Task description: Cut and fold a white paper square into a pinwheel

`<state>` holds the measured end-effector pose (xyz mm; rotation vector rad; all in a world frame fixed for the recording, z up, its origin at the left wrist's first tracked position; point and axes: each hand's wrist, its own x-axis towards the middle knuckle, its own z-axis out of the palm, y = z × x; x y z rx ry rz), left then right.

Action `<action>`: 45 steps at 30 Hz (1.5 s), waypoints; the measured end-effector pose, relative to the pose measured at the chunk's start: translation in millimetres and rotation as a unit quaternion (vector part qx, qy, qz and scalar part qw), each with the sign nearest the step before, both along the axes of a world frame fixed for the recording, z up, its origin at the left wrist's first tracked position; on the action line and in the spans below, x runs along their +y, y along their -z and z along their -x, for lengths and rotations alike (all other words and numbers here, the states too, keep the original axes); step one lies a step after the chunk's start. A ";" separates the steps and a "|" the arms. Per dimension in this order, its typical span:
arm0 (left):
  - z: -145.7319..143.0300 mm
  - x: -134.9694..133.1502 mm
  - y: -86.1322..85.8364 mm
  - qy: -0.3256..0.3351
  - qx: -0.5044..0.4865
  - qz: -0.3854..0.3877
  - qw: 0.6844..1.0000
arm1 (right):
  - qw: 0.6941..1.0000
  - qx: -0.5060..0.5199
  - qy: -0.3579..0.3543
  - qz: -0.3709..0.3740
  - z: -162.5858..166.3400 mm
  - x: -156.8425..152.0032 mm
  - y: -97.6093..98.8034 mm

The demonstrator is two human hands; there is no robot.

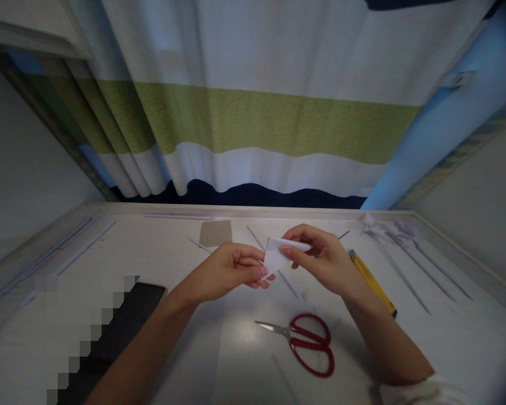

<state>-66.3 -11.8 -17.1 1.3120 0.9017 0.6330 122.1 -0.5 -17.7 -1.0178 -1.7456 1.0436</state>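
A small folded piece of white paper (277,257) is held up above the white tabletop between both hands. My left hand (231,264) pinches its lower left corner between thumb and fingers. On the other side, my right hand (320,253) grips the upper right part, thumb lying on the front face and fingers behind. Below the hands lie scissors (287,332) with red handles, blades pointing left and slightly apart. A thin stick-like strip (287,284) rests on the table under the paper, partly hidden by it.
A yellow utility knife (373,284) lies beside my right forearm. Rolled paper sticks with crumpled white tops (398,253) lie at the right, and long white rolls (71,253) at the left. A grey-beige square (216,233) sits near the back edge. A dark phone-like object (129,320) is beside my left forearm.
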 end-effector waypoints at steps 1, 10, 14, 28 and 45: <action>0.3 -0.1 -0.2 0.003 0.001 -0.002 1.000 | 1.000 -0.001 0.000 0.001 -0.1 0.0 -0.1; 1.5 0.0 -0.5 0.014 0.005 -0.005 1.000 | 1.000 -0.004 -0.006 0.001 -0.5 -0.4 -0.7; 2.0 0.2 0.9 0.021 0.014 -0.016 1.000 | 1.000 -0.017 -0.005 -0.001 -0.7 0.8 0.8; 0.0 -5.3 0.7 0.027 0.155 -0.170 0.973 | 0.980 -0.164 -0.095 -0.052 -5.0 0.7 -8.0; -5.0 -33.5 -14.6 0.013 0.332 -0.357 0.873 | 0.986 -0.101 -0.116 -0.068 -8.3 -3.3 -7.7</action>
